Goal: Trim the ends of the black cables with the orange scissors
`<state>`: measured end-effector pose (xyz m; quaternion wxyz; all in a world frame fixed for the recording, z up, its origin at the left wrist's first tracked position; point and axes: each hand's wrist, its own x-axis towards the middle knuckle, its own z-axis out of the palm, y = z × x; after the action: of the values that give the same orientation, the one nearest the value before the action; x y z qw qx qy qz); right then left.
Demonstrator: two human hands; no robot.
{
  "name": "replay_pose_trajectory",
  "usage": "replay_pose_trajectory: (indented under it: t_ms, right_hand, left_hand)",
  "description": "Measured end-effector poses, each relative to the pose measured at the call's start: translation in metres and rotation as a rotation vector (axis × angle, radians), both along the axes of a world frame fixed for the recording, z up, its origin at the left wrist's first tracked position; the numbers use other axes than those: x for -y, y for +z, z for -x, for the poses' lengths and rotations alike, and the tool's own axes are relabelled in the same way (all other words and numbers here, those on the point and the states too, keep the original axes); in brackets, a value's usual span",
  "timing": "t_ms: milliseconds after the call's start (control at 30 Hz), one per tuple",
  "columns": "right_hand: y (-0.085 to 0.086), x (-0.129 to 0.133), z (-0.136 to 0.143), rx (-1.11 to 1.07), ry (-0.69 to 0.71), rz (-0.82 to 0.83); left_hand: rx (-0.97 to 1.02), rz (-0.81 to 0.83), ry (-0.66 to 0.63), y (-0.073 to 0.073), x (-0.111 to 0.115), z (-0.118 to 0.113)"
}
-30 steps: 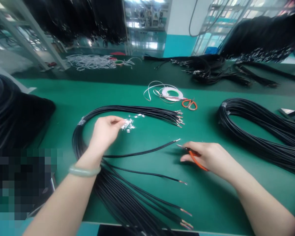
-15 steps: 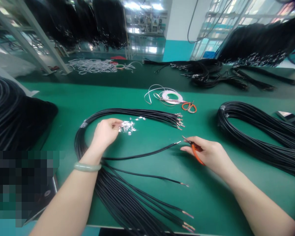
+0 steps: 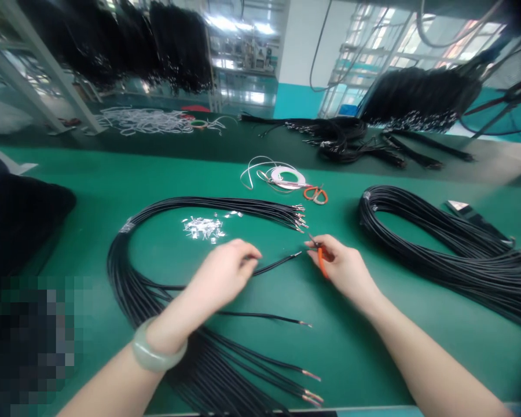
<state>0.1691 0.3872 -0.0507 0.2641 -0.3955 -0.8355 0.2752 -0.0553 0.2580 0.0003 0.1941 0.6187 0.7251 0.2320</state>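
My right hand grips a small pair of orange-handled pliers, jaws pointing up and left. Just left of it lies the stripped end of a single black cable, apart from the rest. Over this cable hovers my left hand, thumb and forefinger pinched; whatever they hold is too small to make out. Behind that hand is a pile of small shiny pieces. The curved bundle of black cables runs around the pile and under my left forearm, with bare copper ends at the right.
Orange-handled scissors lie beside a white roll of tape. A coiled cable bundle rests on the right. More black cables and tangled white strips lie along the back of the green table.
My left hand has left the shiny pile and moved right and nearer, over the single cable. My right hand still holds the pliers by the cable end. The camera view has shifted slightly right.
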Motion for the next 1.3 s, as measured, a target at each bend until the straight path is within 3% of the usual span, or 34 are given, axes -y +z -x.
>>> replay_pose_trajectory:
  t_ms: [100, 200, 300, 367, 467, 533, 600, 667, 767, 1067, 1300]
  right_hand:
    - [-0.006, -0.002, 0.006, -0.026, 0.054, 0.038]
    - [-0.004, -0.005, 0.008, -0.056, 0.093, 0.064]
    - [0.008, -0.005, 0.004, -0.212, 0.148, 0.178]
    - [0.019, -0.001, 0.002, -0.354, 0.17, 0.304]
    - [0.035, 0.011, -0.001, -0.455, 0.112, 0.447]
    - [0.045, 0.02, -0.002, -0.427, 0.112, 0.508]
    - [0.053, 0.029, -0.004, -0.306, 0.209, 0.53]
    - [0.058, 0.037, -0.006, -0.136, 0.314, 0.5]
    - [0.059, 0.048, -0.005, 0.029, 0.361, 0.418]
    - [0.04, 0.054, 0.002, 0.157, 0.302, 0.154]
    - [0.04, 0.05, 0.003, 0.263, 0.299, 0.08]
  left_hand:
    - [-0.073, -0.005, -0.126, -0.011, -0.01, -0.035]
    - [-0.101, -0.033, -0.114, -0.022, -0.022, -0.055]
    - [-0.006, -0.108, -0.081, -0.025, -0.027, -0.063]
    - [0.185, -0.159, -0.055, -0.023, -0.024, -0.065]
    - [0.624, -0.148, 0.008, -0.019, -0.018, -0.063]
    - [0.856, -0.109, 0.064, -0.016, -0.015, -0.061]
    - [0.974, -0.089, 0.127, -0.013, -0.013, -0.06]
    - [1.035, -0.084, 0.178, -0.01, -0.013, -0.06]
    - [1.074, -0.071, 0.211, -0.007, -0.013, -0.061]
    - [0.888, -0.135, 0.142, -0.013, -0.01, -0.061]
    - [0.903, -0.139, 0.12, -0.013, -0.009, -0.062]
